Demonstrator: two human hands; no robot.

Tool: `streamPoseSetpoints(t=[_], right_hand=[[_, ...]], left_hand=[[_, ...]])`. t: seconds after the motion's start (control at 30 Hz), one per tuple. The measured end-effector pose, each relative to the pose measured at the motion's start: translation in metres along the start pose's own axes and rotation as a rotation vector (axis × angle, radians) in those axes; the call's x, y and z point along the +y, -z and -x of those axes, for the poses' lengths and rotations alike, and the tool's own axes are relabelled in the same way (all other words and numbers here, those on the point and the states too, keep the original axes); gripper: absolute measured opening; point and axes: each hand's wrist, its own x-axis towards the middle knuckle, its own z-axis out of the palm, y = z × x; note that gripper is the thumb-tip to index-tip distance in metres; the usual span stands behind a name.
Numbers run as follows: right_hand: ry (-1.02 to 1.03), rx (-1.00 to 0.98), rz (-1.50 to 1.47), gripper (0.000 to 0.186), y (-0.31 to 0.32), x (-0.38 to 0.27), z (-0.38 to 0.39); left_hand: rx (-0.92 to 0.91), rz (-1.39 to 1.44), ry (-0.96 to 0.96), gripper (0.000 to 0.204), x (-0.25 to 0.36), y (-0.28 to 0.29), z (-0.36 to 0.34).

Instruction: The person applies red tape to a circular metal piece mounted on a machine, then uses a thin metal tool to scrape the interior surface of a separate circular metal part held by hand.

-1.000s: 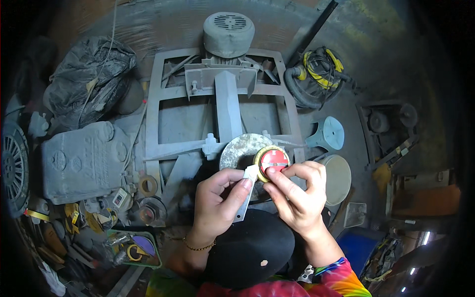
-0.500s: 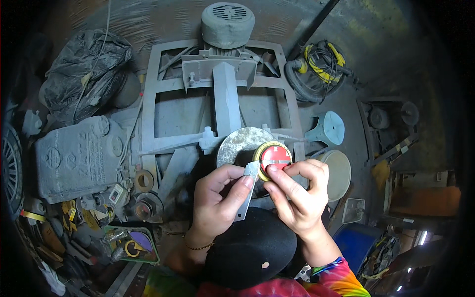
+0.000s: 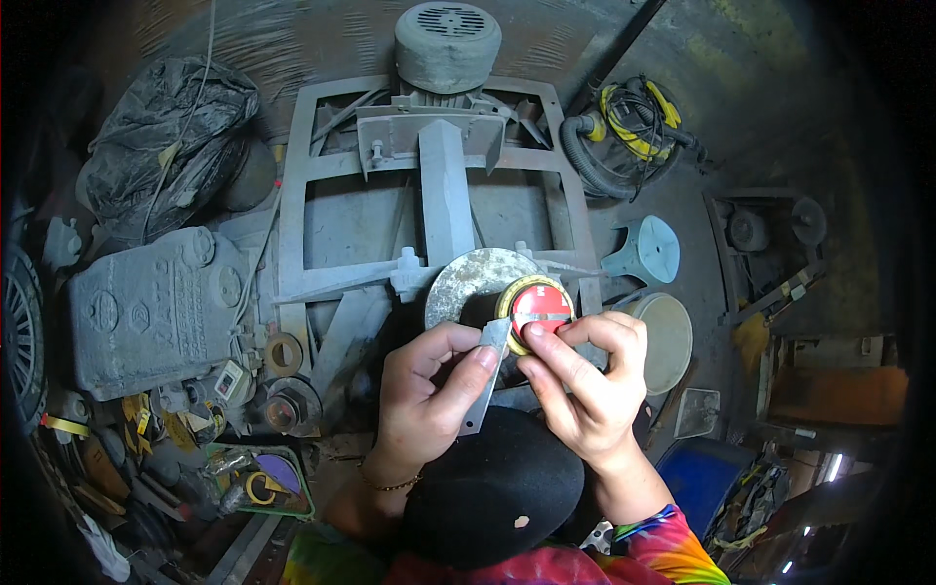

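A flat grey metal strip (image 3: 487,378) with a small hole near its lower end is pinched between the thumb and bent fingers of my left hand (image 3: 429,388). Its upper end reaches the rim of a round red-faced disc (image 3: 542,298) with a yellow edge and a pale band across its face. My right hand (image 3: 595,385) is closed, its thumb and forefinger pinching at the disc's lower edge. The right fingertips cover part of the disc. Behind it stands a larger, worn metal plate (image 3: 458,290), partly hidden by the disc and my left hand.
A dusty metal frame (image 3: 291,219) with a motor (image 3: 447,54) lies ahead. To the right are a light-blue stool (image 3: 655,251), a pale bucket (image 3: 671,341) and a coiled hose (image 3: 590,171). A large grey casing (image 3: 156,312) and a green tray (image 3: 304,492) sit left.
The whole view has shifted very slightly. Both hands keep the same hold, with the strip still at the disc's rim.
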Motion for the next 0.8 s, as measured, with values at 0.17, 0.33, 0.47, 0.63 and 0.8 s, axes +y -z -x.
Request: streamPoseSetpoints(t=[0.17,0.33,0.47,0.63,0.8], right_hand=[[-0.006,-0.003,-0.007,0.043,-0.0017,0.0016,-0.0012],[-0.002,0.005,-0.006,0.043,-0.0011,0.0005,-0.0006],[0.000,0.003,-0.002,0.043,-0.0014,0.0012,0.0002],[0.006,0.001,0.006,0.043,-0.0010,0.0012,-0.0001],[0.007,-0.015,0.004,0.044,-0.0003,0.0011,-0.0012]], left_hand=[[-0.008,0.014,-0.014,0.009,-0.0019,0.0012,-0.0023],[-0.008,0.030,-0.011,0.009,-0.0006,-0.0001,-0.0012],[-0.016,0.045,0.019,0.010,0.0013,0.0001,-0.0014],[-0.023,0.041,0.013,0.010,0.0024,-0.0005,-0.0018],[-0.039,0.016,0.041,0.011,0.0035,0.0017,-0.0010]])
